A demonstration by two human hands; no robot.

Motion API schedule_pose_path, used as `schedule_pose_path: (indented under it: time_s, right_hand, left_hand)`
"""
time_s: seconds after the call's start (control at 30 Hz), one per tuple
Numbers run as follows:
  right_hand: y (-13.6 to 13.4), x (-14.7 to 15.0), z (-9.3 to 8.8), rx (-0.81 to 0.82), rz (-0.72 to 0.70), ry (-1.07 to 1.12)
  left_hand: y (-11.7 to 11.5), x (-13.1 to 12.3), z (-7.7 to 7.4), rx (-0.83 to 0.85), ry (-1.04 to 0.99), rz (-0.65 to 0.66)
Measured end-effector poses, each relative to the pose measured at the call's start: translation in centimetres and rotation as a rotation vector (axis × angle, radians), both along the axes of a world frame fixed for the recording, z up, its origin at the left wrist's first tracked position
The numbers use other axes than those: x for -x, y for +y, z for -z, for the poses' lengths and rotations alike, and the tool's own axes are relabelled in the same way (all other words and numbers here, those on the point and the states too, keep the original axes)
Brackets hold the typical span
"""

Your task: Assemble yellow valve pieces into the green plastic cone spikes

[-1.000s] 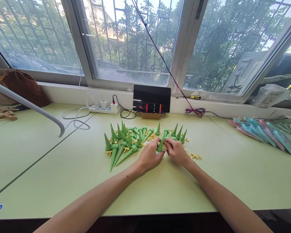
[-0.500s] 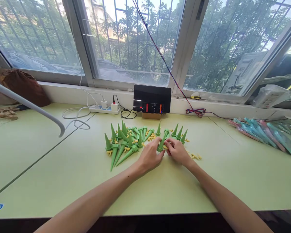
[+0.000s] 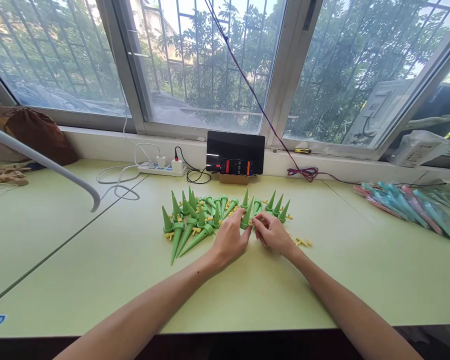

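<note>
Between its thumb and fingers, my left hand (image 3: 229, 239) grips a green plant-watering spike (image 3: 248, 214), point up and cap low. My right hand (image 3: 273, 233) is closed in a pinch close to the spike's lower right side, where a small yellow T-shaped valve (image 3: 251, 222) partly shows; the fingers hide most of it. Left of my hands lies a cluster of green spikes, some upright and others on their sides, such as one spike (image 3: 187, 237). Several more upright spikes (image 3: 277, 204) stand beyond my right hand. Loose yellow valves (image 3: 303, 242) lie to its right.
A phone (image 3: 235, 167) leans against a black tablet (image 3: 243, 146) at the back. A power strip (image 3: 161, 169) with white cables sits left of them. Plastic-wrapped pink and blue items (image 3: 408, 207) lie far right. A grey curved bar (image 3: 45, 162) crosses the left side.
The spike in my left hand has shifted slightly up and left and stands more upright. My right fingertips have moved slightly with it.
</note>
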State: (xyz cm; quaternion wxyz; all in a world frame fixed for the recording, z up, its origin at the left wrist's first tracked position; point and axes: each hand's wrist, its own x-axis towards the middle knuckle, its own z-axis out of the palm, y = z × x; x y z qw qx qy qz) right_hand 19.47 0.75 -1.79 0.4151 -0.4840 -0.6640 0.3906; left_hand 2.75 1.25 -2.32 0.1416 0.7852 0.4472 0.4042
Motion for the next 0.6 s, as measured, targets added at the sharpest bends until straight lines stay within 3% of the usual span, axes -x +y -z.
schedule_pose_path:
  time_s: [0.6]
  right_hand:
    - [-0.26,-0.02,-0.24,-0.082,0.023,-0.028]
  left_hand:
    - [-0.05,0.06,0.14,0.027,0.028,0.022]
